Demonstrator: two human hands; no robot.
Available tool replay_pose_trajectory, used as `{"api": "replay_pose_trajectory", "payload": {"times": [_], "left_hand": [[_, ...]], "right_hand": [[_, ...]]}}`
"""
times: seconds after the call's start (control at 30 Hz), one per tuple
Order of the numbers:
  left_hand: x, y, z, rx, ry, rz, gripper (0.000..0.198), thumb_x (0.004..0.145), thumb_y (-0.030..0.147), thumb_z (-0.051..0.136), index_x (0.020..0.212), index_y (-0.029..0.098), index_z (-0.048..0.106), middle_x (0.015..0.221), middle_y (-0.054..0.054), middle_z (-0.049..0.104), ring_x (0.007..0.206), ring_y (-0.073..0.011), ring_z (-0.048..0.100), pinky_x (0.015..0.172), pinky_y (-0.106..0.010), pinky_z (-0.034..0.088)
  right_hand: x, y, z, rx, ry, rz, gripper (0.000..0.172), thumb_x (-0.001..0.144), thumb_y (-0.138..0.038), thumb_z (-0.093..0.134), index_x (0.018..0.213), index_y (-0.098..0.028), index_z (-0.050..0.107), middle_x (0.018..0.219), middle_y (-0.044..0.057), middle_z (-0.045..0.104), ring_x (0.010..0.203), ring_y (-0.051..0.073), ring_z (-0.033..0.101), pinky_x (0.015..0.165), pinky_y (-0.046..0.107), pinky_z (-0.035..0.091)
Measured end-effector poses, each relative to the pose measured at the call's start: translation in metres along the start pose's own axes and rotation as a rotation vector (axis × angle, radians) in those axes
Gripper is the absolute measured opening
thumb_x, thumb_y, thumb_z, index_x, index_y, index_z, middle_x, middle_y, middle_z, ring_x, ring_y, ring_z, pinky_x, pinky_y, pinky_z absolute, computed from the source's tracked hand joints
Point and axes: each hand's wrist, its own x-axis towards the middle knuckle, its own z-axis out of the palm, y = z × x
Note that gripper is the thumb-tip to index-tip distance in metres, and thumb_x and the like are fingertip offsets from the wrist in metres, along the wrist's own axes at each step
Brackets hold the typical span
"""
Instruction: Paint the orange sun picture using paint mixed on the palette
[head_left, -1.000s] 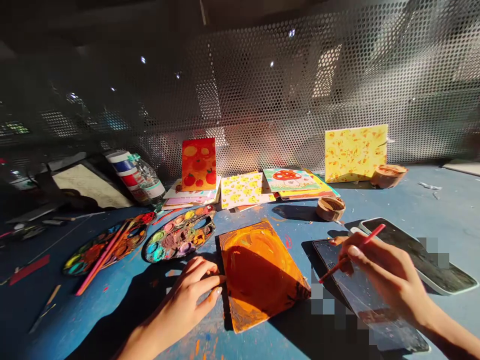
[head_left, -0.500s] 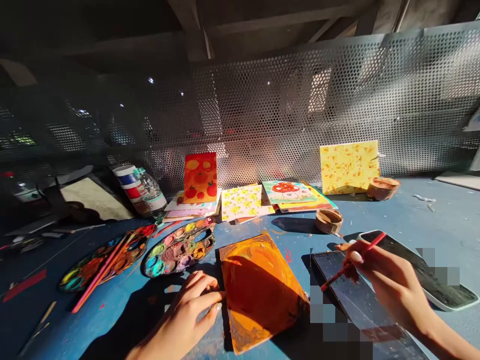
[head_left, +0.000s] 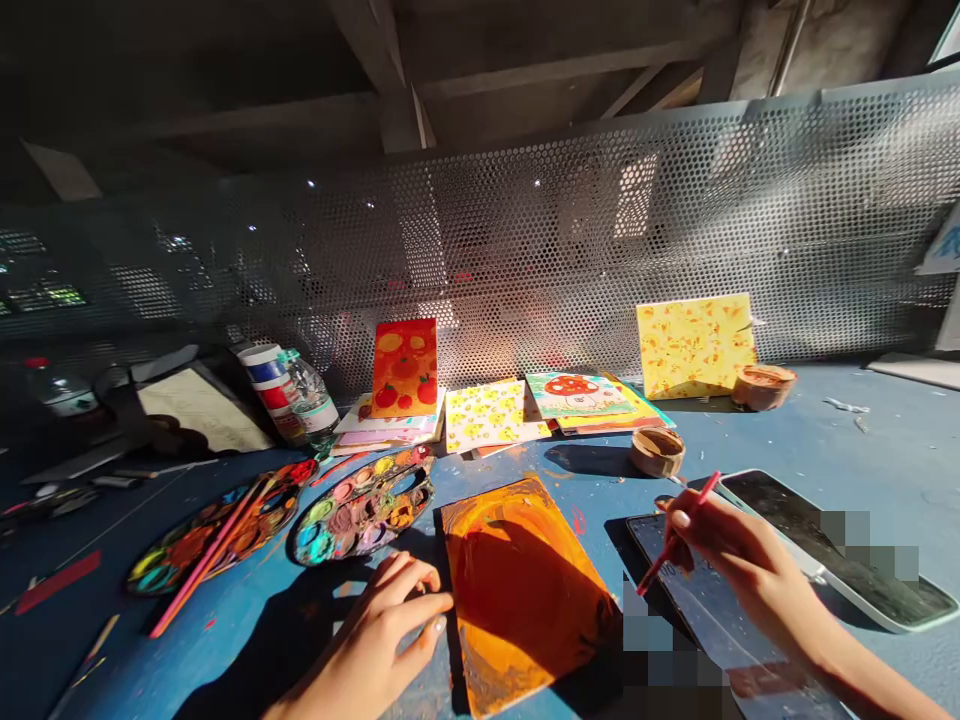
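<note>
- left hand (head_left: 367,640) half open, fingertips touching edge of orange-painted board (head_left: 525,590);
- right hand (head_left: 739,560) gripping red paintbrush (head_left: 679,535), tip near dark tablet (head_left: 712,640);

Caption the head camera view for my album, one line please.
Left hand rests against an orange-painted board; right hand holds a red paintbrush over a dark tablet.
</note>
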Motion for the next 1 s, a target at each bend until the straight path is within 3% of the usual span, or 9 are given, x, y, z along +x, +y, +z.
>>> {"api": "replay_pose_trajectory", "payload": {"times": [0.1, 0.23, 0.37, 0.5, 0.67, 0.83, 1.0], "left_hand": [[0.0, -0.001, 0.001, -0.022, -0.01, 0.002, 0.033, 0.082, 0.009, 0.048, 0.1, 0.028, 0.068, 0.096, -0.002, 0.061, 0.093, -0.017, 0.056, 0.084, -0.028, 0.05], [0.0, -0.001, 0.002, -0.049, 0.004, -0.02, 0.032, 0.082, 0.009, 0.047, 0.097, 0.027, 0.068, 0.093, -0.002, 0.061, 0.09, -0.0163, 0.056, 0.081, -0.027, 0.051], [0.001, 0.0, -0.001, -0.061, 0.014, -0.007, 0.032, 0.082, 0.009, 0.047, 0.098, 0.027, 0.069, 0.093, -0.002, 0.062, 0.089, -0.0163, 0.057, 0.079, -0.025, 0.052], [0.002, -0.001, -0.002, -0.05, 0.027, 0.009, 0.035, 0.081, 0.007, 0.047, 0.098, 0.028, 0.069, 0.093, -0.002, 0.062, 0.088, -0.0149, 0.059, 0.078, -0.023, 0.052], [0.002, -0.003, -0.002, -0.038, 0.044, 0.039, 0.035, 0.079, 0.008, 0.05, 0.099, 0.028, 0.07, 0.094, -0.002, 0.063, 0.089, -0.0148, 0.06, 0.079, -0.023, 0.053], [0.003, -0.002, -0.003, -0.036, 0.05, 0.023, 0.032, 0.082, 0.012, 0.049, 0.1, 0.029, 0.07, 0.095, -0.001, 0.064, 0.09, -0.0139, 0.061, 0.081, -0.022, 0.053], [0.003, -0.005, 0.003, -0.049, 0.143, 0.064, 0.03, 0.086, 0.021, 0.048, 0.101, 0.033, 0.07, 0.093, 0.0, 0.065, 0.085, -0.0165, 0.063, 0.076, -0.024, 0.054]], "right_hand": [[0.001, -0.001, 0.001, 0.033, 0.048, -0.013, 0.046, 0.08, -0.061, 0.058, 0.063, -0.019, 0.052, 0.058, 0.001, 0.053, 0.056, 0.015, 0.049, 0.054, 0.027, 0.044], [0.002, -0.002, 0.003, 0.033, -0.021, -0.012, 0.043, 0.084, -0.059, 0.055, 0.067, -0.019, 0.054, 0.06, 0.001, 0.054, 0.057, 0.015, 0.05, 0.054, 0.027, 0.044], [0.004, -0.004, 0.005, 0.067, 0.055, -0.048, 0.045, 0.08, -0.061, 0.058, 0.064, -0.02, 0.05, 0.058, 0.0, 0.053, 0.055, 0.015, 0.049, 0.055, 0.028, 0.045], [0.005, -0.005, 0.006, 0.032, -0.014, -0.06, 0.043, 0.084, -0.058, 0.055, 0.065, -0.02, 0.05, 0.058, 0.0, 0.053, 0.055, 0.015, 0.049, 0.054, 0.028, 0.044], [0.009, -0.002, 0.002, 0.115, 0.108, -0.139, 0.041, 0.083, -0.057, 0.057, 0.069, -0.02, 0.053, 0.063, 0.001, 0.056, 0.059, 0.015, 0.053, 0.058, 0.028, 0.048], [0.012, -0.004, -0.001, 0.194, 0.109, -0.145, 0.042, 0.082, -0.06, 0.059, 0.082, -0.018, 0.056, 0.069, 0.003, 0.062, 0.061, 0.015, 0.056, 0.06, 0.028, 0.05], [0.016, -0.003, -0.001, 0.223, 0.067, -0.14, 0.037, 0.087, -0.054, 0.056, 0.08, -0.018, 0.058, 0.078, 0.004, 0.065, 0.063, 0.014, 0.055, 0.066, 0.029, 0.048]]}}
